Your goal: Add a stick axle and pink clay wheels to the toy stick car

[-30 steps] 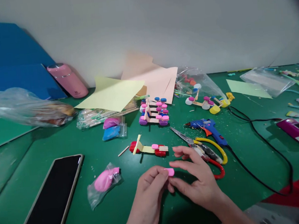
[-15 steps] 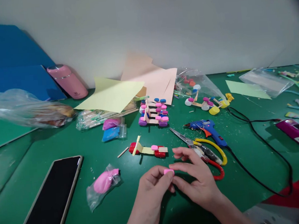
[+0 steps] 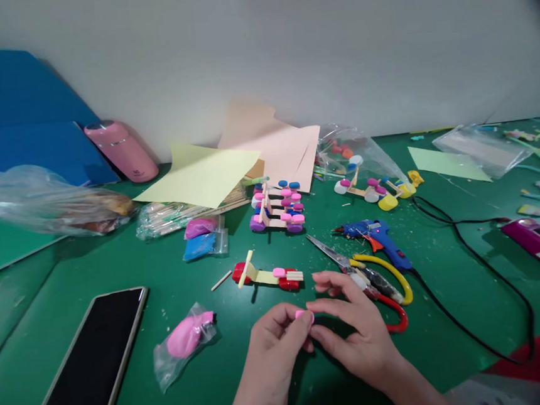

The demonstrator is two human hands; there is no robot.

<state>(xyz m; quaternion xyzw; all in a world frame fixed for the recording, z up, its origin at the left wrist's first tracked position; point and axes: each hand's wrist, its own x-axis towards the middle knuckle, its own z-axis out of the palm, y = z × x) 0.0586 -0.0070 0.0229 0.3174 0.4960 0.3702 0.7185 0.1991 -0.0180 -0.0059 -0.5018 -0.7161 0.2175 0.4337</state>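
A small pink clay piece (image 3: 304, 316) is pinched between the thumb and forefinger of my left hand (image 3: 279, 346). My right hand (image 3: 356, 324) is beside it, thumb and forefinger touching or very near the piece's right side, its other fingers spread. Just above my hands lies a small scooter model (image 3: 267, 276) with red wheels, a pale yellow body and a pink clay piece on top. Several finished-looking scooter models (image 3: 277, 208) stand in a row behind it. A short stick (image 3: 221, 280) rests left of the red-wheeled model.
Scissors (image 3: 331, 252) and a blue glue gun (image 3: 377, 237) with a black cable lie right. A phone (image 3: 86, 370) and bagged pink clay (image 3: 187, 337) lie left. Behind are bagged sticks (image 3: 172, 218), paper sheets (image 3: 201, 171) and a pink bottle (image 3: 121, 151).
The view has shifted slightly, so objects on the table appear a little lower. Both hands keep nearly the same pose around the pink clay piece.
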